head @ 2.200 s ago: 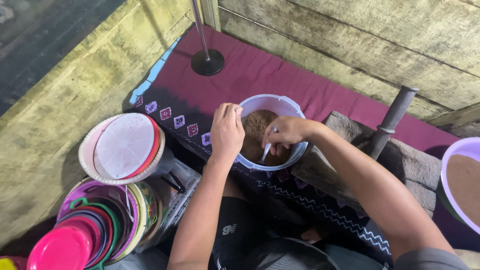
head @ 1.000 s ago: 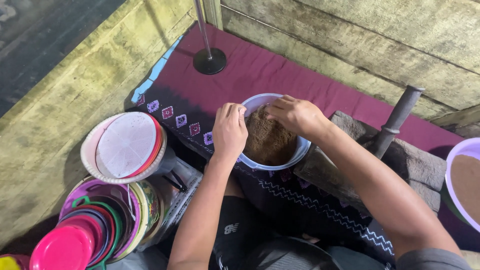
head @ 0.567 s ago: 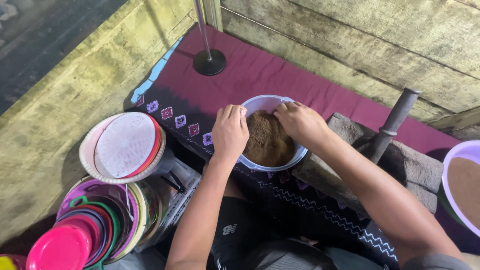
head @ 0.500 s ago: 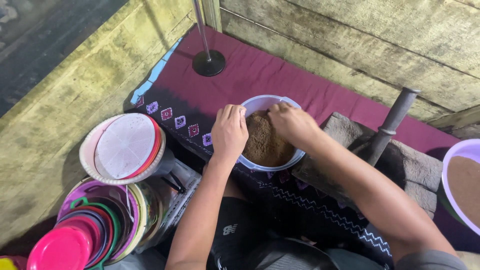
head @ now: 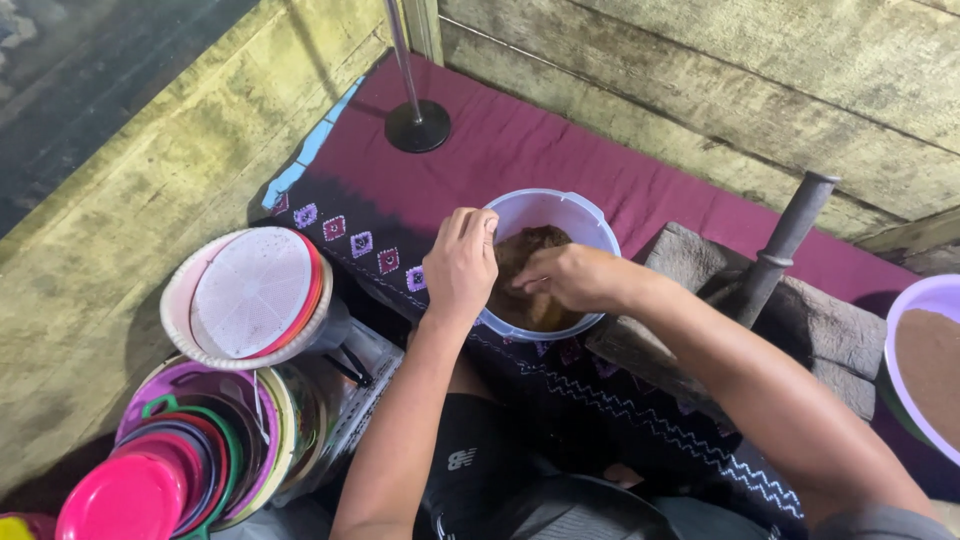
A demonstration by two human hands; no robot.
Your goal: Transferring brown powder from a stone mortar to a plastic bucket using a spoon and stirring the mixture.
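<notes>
Looking down from my head, the pale blue tub (head: 596,222) of brown powder (head: 522,252) sits on the dark red cloth (head: 520,150), close in front of my knees, near the cloth's patterned front edge.

My left hand (head: 459,262) is curled tight over the tub's left rim and holds it still. My right hand (head: 567,277) is down inside the tub, right on top of the powder, with its fingers bunched together. The powder lies just under that hand, so my right hand is the nearer one.

I cannot tell if my right hand pinches anything; it hides the powder below it. My grey stone block (head: 800,320) with its dark stick (head: 785,240) lies to the right. A purple bowl (head: 915,300) is cut off at the right edge.
</notes>
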